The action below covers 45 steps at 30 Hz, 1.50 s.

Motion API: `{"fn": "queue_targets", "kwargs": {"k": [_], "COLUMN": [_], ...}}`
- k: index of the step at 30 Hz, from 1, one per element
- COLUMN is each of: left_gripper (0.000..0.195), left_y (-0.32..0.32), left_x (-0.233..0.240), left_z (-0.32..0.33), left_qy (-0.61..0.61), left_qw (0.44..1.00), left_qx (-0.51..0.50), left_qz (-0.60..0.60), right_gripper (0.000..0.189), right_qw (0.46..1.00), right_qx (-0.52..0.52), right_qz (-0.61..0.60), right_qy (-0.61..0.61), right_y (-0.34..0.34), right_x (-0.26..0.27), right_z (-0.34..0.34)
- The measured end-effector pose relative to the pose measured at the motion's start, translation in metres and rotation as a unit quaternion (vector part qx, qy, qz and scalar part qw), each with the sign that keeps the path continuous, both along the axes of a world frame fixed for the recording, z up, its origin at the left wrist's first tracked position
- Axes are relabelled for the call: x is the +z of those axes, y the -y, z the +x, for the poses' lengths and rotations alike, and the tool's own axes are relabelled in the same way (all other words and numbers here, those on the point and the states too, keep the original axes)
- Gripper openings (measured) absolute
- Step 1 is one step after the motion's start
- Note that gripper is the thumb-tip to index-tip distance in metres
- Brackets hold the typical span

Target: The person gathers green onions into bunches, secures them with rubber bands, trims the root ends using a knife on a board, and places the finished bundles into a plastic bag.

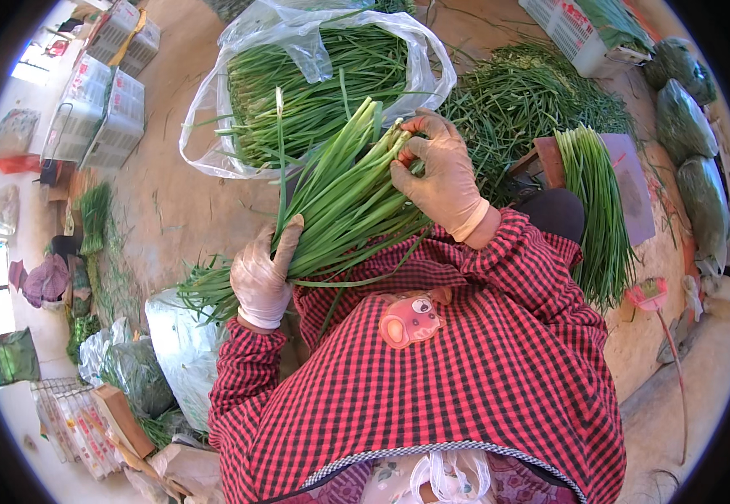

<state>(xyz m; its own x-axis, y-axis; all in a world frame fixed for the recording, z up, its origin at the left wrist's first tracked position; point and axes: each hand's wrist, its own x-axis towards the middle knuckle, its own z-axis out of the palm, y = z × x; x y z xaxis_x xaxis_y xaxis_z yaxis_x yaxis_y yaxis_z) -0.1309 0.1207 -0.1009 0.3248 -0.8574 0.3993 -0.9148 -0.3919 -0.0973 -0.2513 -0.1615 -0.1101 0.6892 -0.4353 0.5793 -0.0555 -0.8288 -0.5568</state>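
A loose bunch of garlic chives [346,220] lies slantwise across my lap, pale stem ends up and to the right. My left hand [268,271], in a thin glove, is closed around the leafy part, thumb on top. My right hand [443,173], gloved too with stained fingertips, pinches the pale stem ends between thumb and fingers. Just beyond the bunch is a clear plastic bag [431,69], its mouth spread wide around stacked garlic chives [320,82]. To my right, a neat bundle of chives [598,214] hangs over a small board [636,189].
A heap of loose green leaves [541,94] covers the floor ahead right. White plastic crates [97,113] stand at far left, another crate [576,31] at top right. Filled bags [686,120] line the right wall. Another person [49,277] sits at left, near a white bundle [182,353].
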Motion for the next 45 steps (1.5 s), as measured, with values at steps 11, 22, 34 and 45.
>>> {"fn": "queue_targets", "kwargs": {"k": [11, 22, 34, 45], "left_gripper": [0.065, 0.04, 0.057, 0.047], "left_y": [-0.021, 0.006, -0.007, -0.001], "left_x": [0.0, 0.027, 0.007, 0.004], "left_z": [0.009, -0.006, 0.001, 0.006], "left_qy": [-0.057, -0.075, -0.15, -0.784], "left_qw": [0.998, 0.983, 0.98, 0.595], "left_qx": [-0.039, -0.164, -0.12, 0.092], "left_qz": [-0.014, -0.037, -0.052, -0.149], "right_gripper": [0.044, 0.05, 0.043, 0.017], "right_qw": [0.985, 0.762, 0.892, 0.836], "right_qx": [-0.122, 0.352, 0.056, 0.231], "right_qz": [0.036, 0.446, 0.402, 0.474], "right_qy": [-0.12, -0.31, -0.2, -0.151], "right_y": [0.163, 0.089, 0.177, 0.074], "right_x": [-0.021, 0.015, 0.043, 0.007], "right_z": [-0.063, -0.018, -0.116, -0.053]}}
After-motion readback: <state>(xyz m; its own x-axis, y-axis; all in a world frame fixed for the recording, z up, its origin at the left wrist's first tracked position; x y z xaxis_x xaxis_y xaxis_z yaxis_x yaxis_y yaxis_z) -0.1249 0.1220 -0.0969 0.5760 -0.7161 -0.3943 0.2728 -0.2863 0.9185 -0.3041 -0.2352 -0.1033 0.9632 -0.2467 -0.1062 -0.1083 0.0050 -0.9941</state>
